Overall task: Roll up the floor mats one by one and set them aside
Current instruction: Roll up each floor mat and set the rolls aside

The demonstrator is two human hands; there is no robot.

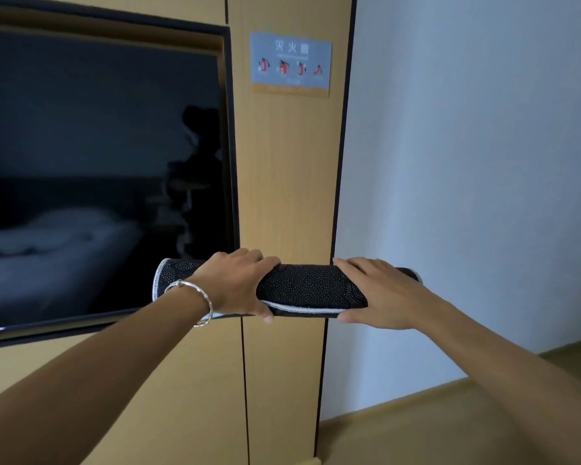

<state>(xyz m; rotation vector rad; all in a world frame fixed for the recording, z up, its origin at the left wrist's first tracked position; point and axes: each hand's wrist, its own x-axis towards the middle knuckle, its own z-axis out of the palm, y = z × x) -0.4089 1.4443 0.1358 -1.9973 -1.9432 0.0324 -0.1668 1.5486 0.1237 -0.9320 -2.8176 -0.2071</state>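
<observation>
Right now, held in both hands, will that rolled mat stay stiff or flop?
Probably firm: the rolled mat spans straight between left hand and right hand without sagging. Likely uncoils if released; its loose white-trimmed edge runs along the near side. Dotted backing probably grips.

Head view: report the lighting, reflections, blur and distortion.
Head view: dim, even light; the television screen mirrors a bed and a dark figure; the fire-extinguisher notice is soft, small print unreadable; cabinet seams bow from the wide angle; the rolled mat is fairly sharp.
</observation>
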